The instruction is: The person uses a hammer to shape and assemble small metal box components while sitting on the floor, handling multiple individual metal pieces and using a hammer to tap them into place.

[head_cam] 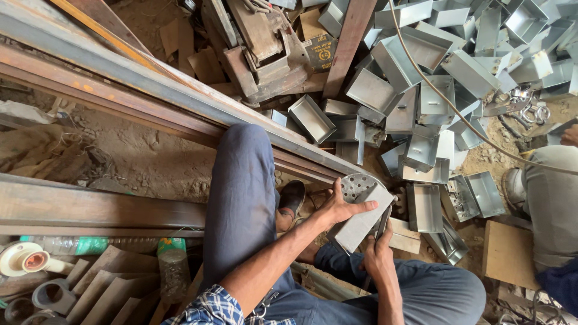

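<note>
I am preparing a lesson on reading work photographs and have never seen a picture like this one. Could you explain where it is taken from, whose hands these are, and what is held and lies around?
The single picture comes from a camera on a seated person's head, looking down. Their left hand presses flat on a grey folded sheet-metal box. Their right hand grips a dark slim hand tool against it. Behind the box sits a round perforated metal disc. Many similar grey metal boxes lie heaped on the dirt floor, beside long rusty steel beams. Another person's leg shows at right.
</note>
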